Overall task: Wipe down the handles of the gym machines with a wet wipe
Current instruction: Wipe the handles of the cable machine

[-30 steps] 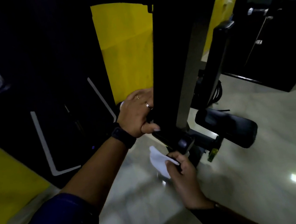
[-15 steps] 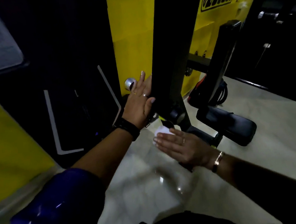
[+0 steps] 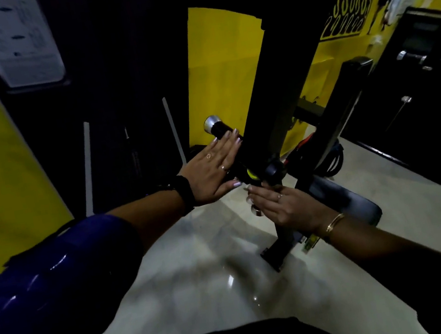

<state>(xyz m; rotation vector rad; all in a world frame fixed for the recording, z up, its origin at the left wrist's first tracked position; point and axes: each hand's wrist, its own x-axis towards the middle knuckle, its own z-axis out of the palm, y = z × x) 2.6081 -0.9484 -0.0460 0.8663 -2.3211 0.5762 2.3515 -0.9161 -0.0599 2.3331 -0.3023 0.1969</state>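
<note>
Fingers (image 3: 224, 151) straight, left hand (image 3: 210, 172) on handle (image 3: 218, 129), right hand (image 3: 285, 208) beside it.

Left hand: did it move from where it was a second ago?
Yes. The left hand let go of the handle beside the black post; its fingers are now straight, drawn back towards the person, uncovering the silver end cap.

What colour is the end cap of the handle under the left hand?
Silver end cap on a black handle, seen in the head view.

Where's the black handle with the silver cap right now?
Head view, centre: the black silver-capped handle juts left of the black upright post, under the flat left hand.
</note>
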